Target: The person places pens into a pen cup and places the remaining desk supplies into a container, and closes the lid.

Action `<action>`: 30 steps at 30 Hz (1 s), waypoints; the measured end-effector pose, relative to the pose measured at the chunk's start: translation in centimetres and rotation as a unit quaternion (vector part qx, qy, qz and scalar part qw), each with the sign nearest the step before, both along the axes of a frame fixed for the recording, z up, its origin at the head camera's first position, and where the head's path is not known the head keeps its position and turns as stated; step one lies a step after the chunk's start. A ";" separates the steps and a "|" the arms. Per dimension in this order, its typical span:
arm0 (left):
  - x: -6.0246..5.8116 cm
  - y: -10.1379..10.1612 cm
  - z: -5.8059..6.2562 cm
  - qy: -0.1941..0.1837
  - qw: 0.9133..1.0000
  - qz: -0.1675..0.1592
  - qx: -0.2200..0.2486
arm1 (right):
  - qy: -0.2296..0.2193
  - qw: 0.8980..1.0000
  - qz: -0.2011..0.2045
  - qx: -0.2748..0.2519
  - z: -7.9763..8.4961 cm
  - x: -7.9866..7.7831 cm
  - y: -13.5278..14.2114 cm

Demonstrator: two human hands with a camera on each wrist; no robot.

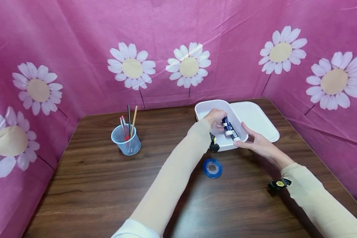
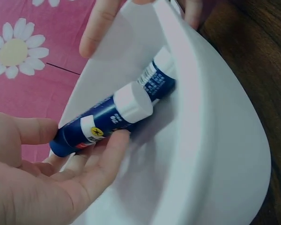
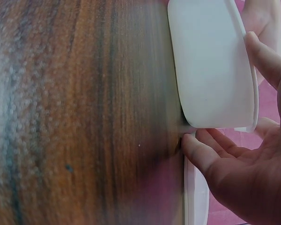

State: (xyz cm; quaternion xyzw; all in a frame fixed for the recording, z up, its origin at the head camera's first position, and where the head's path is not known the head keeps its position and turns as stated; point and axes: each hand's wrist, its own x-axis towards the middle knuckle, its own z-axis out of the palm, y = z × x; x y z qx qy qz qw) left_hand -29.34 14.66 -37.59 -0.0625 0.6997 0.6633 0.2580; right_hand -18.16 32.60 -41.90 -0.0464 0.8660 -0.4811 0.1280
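Note:
A white plastic box [image 1: 206,108] stands toward the back right of the table. My left hand [image 1: 215,116] reaches into it and pinches a dark blue glue stick [image 2: 100,124] with a white cap, thumb at its base end and fingers beneath. A second glue stick [image 2: 158,77], also blue and white, lies partly behind the first inside the box. At the box's right corner, my right hand [image 1: 261,145] grips the wall, with the thumb and fingers on either side of it in the left wrist view.
The white lid [image 1: 256,115] lies flat behind the box's right side. A roll of blue tape [image 1: 212,168] rests in front of the box. Farther left, a mesh cup [image 1: 126,147] holds pens and pencils. Pink flowered cloth [image 1: 163,29] surrounds the table [image 1: 107,191].

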 end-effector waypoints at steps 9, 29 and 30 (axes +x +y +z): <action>0.4 -0.5 -0.9 -0.032 0.999 0.005 -0.023 | 0.000 1.000 0.001 -0.006 0.0 -0.2 -0.1; -0.1 -0.6 -2.2 -0.057 0.998 0.002 -0.024 | -0.003 1.000 -0.008 0.004 0.1 0.0 0.0; 0.0 -0.6 -2.0 -0.057 0.998 0.001 -0.025 | -0.003 1.000 -0.007 0.005 0.1 0.0 0.0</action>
